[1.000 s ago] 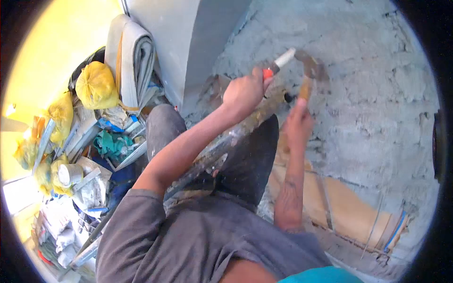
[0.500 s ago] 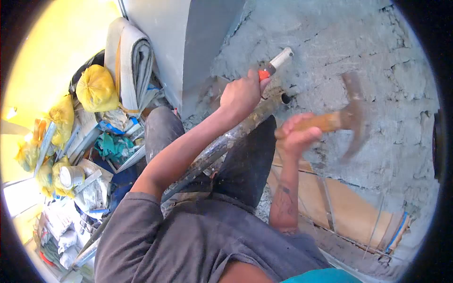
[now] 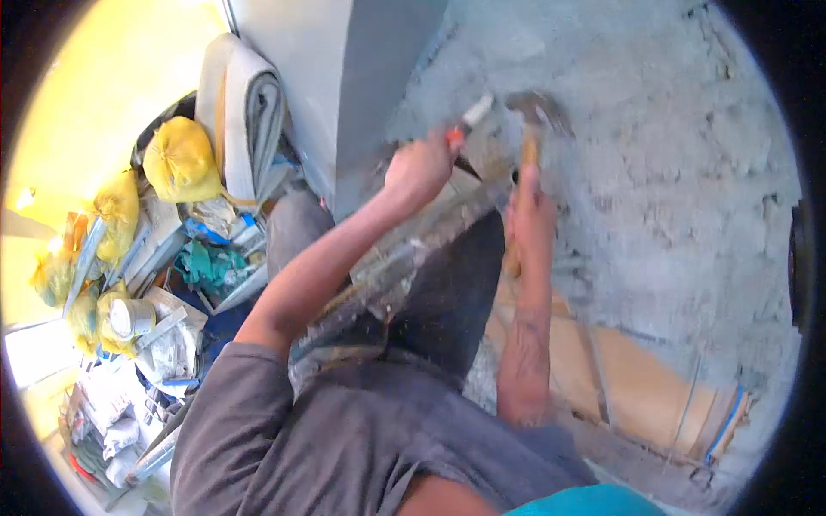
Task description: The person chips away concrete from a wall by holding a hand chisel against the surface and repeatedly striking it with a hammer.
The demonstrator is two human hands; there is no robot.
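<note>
My left hand (image 3: 419, 175) is closed around a short hand tool (image 3: 473, 113) with a red-orange band and a pale end; its exact kind I cannot tell. My right hand (image 3: 531, 222) grips the wooden handle of a claw hammer (image 3: 531, 150). The blurred hammer head is just right of the tool's pale end, with a small gap between them in this view. Below both hands, a dirty, crusted pipe (image 3: 430, 232) slants across my legs, its open end near my right hand.
A rough grey cement surface (image 3: 654, 172) spreads ahead and right. To the left are a rolled grey mat (image 3: 249, 120), yellow bags (image 3: 181, 159), a white bucket (image 3: 132, 318) and piled scraps. Brown board (image 3: 637, 370) lies at lower right, beside a smooth grey column (image 3: 292, 52) farther up left.
My right hand has swung the hammer up and left, turning it from sideways to upright, close to the hand tool. My left hand and its tool have shifted slightly left.
</note>
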